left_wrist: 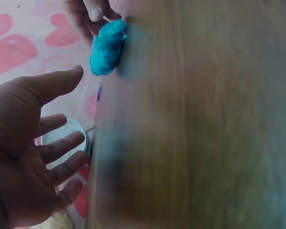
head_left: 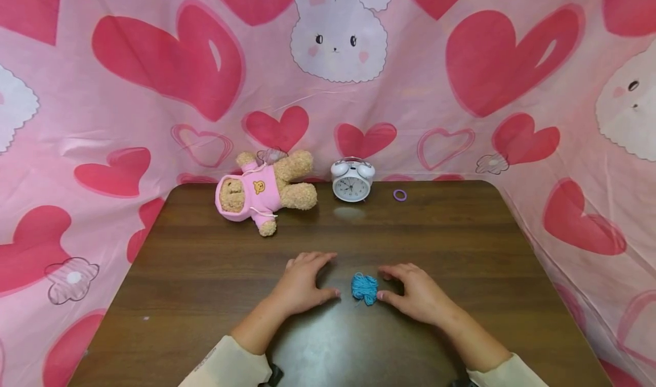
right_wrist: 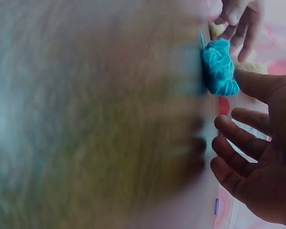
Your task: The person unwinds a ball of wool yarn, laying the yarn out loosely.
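Note:
A small bundle of blue yarn (head_left: 364,288) lies on the wooden table between the two hands. To its left is my left hand (head_left: 303,284), its fingers spread and relaxed, apart from the yarn and holding nothing. On the other side, my right hand (head_left: 417,293) has its thumb tip right by the yarn's edge; whether it touches cannot be told. Its fingers are loosely bent around bare air. In the right wrist view the yarn (right_wrist: 220,67) sits just past the thumb, with a loose strand sticking up. The left wrist view shows the yarn (left_wrist: 107,47) beyond the left thumb.
At the table's back left lies a teddy bear (head_left: 263,190) in a pink hoodie. A white twin-bell alarm clock (head_left: 352,181) stands at the back middle, with a purple ring (head_left: 400,195) to its right. Pink heart-patterned cloth (head_left: 328,99) hangs behind the brown table (head_left: 205,284).

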The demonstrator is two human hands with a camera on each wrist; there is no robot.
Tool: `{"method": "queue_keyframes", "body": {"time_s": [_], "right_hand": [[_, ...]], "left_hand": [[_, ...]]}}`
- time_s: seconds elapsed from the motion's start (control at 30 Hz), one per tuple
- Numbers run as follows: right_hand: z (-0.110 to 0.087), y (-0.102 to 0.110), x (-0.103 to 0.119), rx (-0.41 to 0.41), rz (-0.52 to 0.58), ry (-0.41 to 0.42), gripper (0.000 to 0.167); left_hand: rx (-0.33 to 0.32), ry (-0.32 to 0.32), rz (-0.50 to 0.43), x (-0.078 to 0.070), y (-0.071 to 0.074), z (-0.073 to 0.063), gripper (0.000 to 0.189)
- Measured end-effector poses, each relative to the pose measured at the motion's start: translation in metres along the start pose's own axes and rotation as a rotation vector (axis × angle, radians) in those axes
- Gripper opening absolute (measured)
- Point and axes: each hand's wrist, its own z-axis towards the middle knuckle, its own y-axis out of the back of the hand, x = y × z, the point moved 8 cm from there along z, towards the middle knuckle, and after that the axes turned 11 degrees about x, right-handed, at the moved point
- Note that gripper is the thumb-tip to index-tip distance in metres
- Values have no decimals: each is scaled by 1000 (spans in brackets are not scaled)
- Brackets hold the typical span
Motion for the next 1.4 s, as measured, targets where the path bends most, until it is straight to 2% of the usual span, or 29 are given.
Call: {"method": "queue_keyframes", "body": {"time_s": [0.27,0.53,0.97,1.2,1.4], "right_hand": [[6,-8,6,58,-2,-10,59],[10,-10,12,46,-45,-11,57],[15,-13,14,51,-57,-36,52],[15,-14,15,65,-34,-53,49],[14,-12,16,43,-18,-40,45]], "left_hand": [[66,-41,-14,-13,-13,9,77],[104,-64,28,-25,-22,17,75],[93,-64,115,-39,-28,24,71],[66,-65,126,-40,-31,27,56],[38,-72,114,-38,-29,27,42]]}}
